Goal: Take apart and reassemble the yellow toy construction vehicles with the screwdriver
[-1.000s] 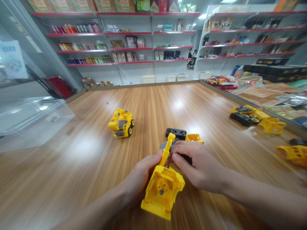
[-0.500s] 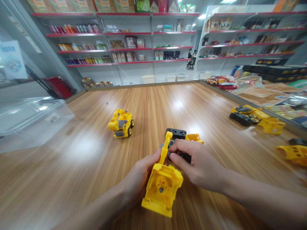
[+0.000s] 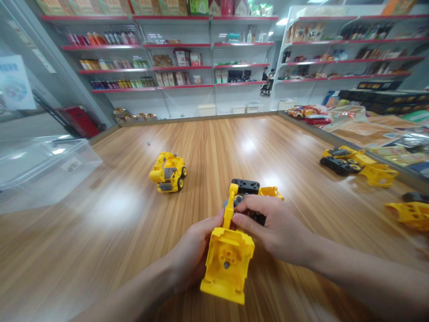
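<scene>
Low in front of me, my left hand (image 3: pixel 192 246) grips a yellow toy excavator part (image 3: pixel 229 264) from its left side, thumb against the yellow arm (image 3: pixel 229 208). The part's hollow underside faces me, with a grey peg in its middle. On the other side of the arm, my right hand (image 3: pixel 268 219) is closed in a pinch close to it; what lies between those fingertips is hidden. Just beyond the hands lie a black toy track piece (image 3: pixel 246 185) and a yellow toy piece (image 3: pixel 271 192), partly covered by my right hand.
An assembled yellow toy truck (image 3: pixel 168 172) stands left of centre on the wooden table (image 3: pixel 110 250). More yellow and black toy parts (image 3: pixel 378 175) lie at the right. A clear plastic bin (image 3: pixel 50 174) sits at the left edge. Packaged goods (image 3: pixel 365 127) border the right side.
The toy excavator part has tipped slightly, its lower end shifting a little to the right. Both hands keep nearly the same hold.
</scene>
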### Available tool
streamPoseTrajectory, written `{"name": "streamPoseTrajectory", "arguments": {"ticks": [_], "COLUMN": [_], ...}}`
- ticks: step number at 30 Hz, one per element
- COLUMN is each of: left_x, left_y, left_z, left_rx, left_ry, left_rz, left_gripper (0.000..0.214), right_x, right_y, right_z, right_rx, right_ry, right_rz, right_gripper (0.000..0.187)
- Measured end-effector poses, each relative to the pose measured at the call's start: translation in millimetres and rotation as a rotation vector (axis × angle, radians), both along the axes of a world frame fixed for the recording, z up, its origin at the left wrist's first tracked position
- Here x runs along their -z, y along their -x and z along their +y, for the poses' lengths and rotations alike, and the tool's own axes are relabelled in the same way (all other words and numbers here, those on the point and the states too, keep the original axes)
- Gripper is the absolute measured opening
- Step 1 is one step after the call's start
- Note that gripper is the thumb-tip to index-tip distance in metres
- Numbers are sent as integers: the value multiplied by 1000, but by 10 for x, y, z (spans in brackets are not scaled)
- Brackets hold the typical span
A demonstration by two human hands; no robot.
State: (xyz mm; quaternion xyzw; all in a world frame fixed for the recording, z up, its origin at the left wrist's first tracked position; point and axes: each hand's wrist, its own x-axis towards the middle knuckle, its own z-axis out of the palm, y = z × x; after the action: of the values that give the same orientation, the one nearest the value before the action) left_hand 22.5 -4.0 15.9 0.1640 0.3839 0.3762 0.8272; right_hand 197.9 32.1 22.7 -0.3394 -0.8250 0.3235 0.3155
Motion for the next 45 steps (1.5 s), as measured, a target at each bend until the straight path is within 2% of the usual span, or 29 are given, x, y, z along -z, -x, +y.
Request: {"name": "streamPoseTrajectory", "arguments": {"ticks": [3,6,10,13,19,25,30,34,38,41,43,45], "left_x": [57,85,35,0,12,33,48,42,67,127,171,200], "left_y": [30,46,30,20,42,31,38,39,37,39,40,43], "left_z": [23,42,47,43,52,67,55,31,16,22,31,39], "left_rx": [45,26,-65,-74,-29,-72,-50,-49,-32,34,66,92], "left_ry": [6,-13,-40,-40,-70,-65,-24,-114,-181,-261,-326,-369], "left_rz": [-1,-26,-65,-77,2,5,41,82,105,56,44,63], "left_gripper": [22,21,16,18,23,22,28,22,23,27,27,27], "right_x": [9,5,-24,-33,32,11,-26,-26,-9,-11,-28,-54], "right_y": [-2,-26,-128,-216,-269,-266,-258,-260,-263,-244,-219,-188], "right_z": [3,42,194,323,402,396,396,403,407,380,340,288], "right_rx": [27,87,229,336,364,397,413,407,399,382,324,224], "right_ry": [-8,-66,-219,-323,-333,-315,-299,-309,-312,-289,-210,-67], "right_rz": [-13,-30,-94,-206,-413,-500,-564,-593,-566,-417,-242,-64], "right_gripper": [12,10,12,15,21,24,24,23,24,24,23,21]}}
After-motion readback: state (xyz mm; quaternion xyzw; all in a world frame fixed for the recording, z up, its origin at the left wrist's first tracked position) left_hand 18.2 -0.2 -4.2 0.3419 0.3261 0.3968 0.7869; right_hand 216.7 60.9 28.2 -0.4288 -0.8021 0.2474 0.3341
